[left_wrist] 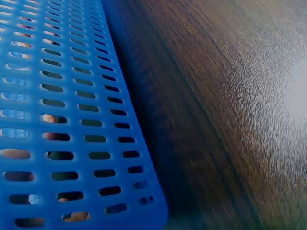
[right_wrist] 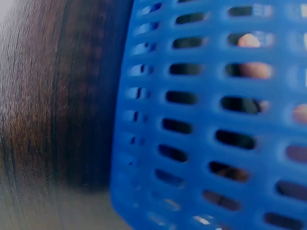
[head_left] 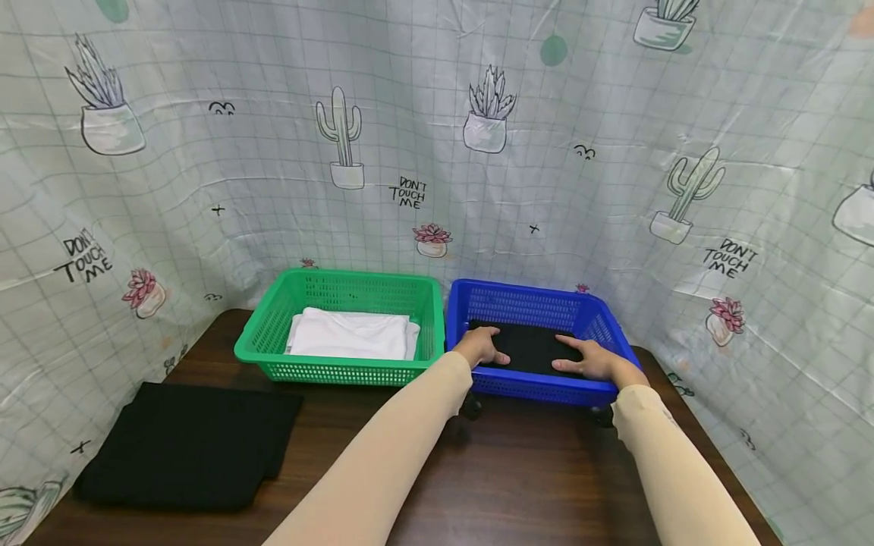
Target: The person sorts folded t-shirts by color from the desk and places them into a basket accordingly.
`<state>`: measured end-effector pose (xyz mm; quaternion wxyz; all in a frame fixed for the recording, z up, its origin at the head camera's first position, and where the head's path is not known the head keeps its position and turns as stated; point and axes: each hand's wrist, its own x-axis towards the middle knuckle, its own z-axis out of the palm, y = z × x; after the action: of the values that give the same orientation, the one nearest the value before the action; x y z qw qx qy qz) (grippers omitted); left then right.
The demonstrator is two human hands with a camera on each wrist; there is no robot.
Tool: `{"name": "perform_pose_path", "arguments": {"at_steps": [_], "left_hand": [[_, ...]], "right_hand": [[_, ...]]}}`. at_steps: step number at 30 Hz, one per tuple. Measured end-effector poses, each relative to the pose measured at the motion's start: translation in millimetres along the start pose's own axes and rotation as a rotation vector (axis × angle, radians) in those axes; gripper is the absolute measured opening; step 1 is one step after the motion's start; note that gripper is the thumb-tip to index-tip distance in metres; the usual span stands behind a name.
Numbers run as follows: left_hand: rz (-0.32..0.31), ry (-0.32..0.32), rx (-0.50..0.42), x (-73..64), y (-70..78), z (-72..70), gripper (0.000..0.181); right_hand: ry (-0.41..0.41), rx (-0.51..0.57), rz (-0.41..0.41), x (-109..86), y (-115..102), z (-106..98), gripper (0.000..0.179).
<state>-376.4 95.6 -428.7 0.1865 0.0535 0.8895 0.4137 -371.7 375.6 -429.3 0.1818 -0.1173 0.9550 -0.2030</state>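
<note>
A folded black cloth (head_left: 531, 347) lies flat inside the blue basket (head_left: 522, 388). My left hand (head_left: 480, 346) reaches over the basket's front rim and rests on the left end of this cloth, thumb and fingers spread. At the cloth's right end, my right hand (head_left: 589, 359) touches it with fingers extended and apart. Both wrist views look at the basket's slotted outer wall, the left (left_wrist: 81, 124) and the right (right_wrist: 201, 110). Bits of fingers show through the slots there, but the wall hides most of each hand.
Left of the blue basket stands a green basket (head_left: 341, 373) holding folded white cloth (head_left: 351, 335). A stack of black cloth (head_left: 184, 444) lies on the front left of the dark wooden table (head_left: 519, 470). A patterned curtain (head_left: 273, 167) hangs behind and along both sides.
</note>
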Motion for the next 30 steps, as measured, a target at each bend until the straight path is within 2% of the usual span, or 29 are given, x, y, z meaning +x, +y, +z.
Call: {"name": "perform_pose_path", "arguments": {"at_steps": [4,8,12,15,17,20,23,27,30], "left_hand": [[0.018,-0.024,0.091,-5.2,3.0,-3.7,0.076],[0.061,-0.069,0.236,-13.1,15.5,-15.5,0.077],[0.164,-0.105,0.291,-28.8,31.5,-41.6,0.078],[0.257,-0.11,0.268,-46.4,38.3,-67.6,0.08],[0.309,-0.1,0.254,-60.5,37.7,-87.0,0.081],[0.368,-0.073,0.217,-83.3,31.0,-116.0,0.082],[0.4,-0.038,0.165,-109.2,17.1,-144.0,0.083],[0.415,0.012,0.091,-148.4,-10.4,-178.7,0.084],[0.431,0.061,0.061,-174.8,-34.1,-198.8,0.084]], "right_hand": [[0.022,-0.068,0.003,-2.8,-6,0,0.087],[0.077,-0.143,-0.019,-8.2,-15,-8,0.082],[0.144,-0.17,-0.062,-15.8,-31,-21,0.077],[0.193,-0.162,-0.116,-22.9,-47,-31,0.077],[0.224,-0.152,-0.162,-27.5,-61,-35,0.077],[0.269,-0.131,-0.221,-37.3,-83,-38,0.077],[0.305,-0.106,-0.273,-49.3,-106,-34,0.076],[0.321,-0.039,-0.349,-66.3,-140,-21,0.075],[0.317,0.037,-0.392,-75.9,-164,-7,0.075]]}}
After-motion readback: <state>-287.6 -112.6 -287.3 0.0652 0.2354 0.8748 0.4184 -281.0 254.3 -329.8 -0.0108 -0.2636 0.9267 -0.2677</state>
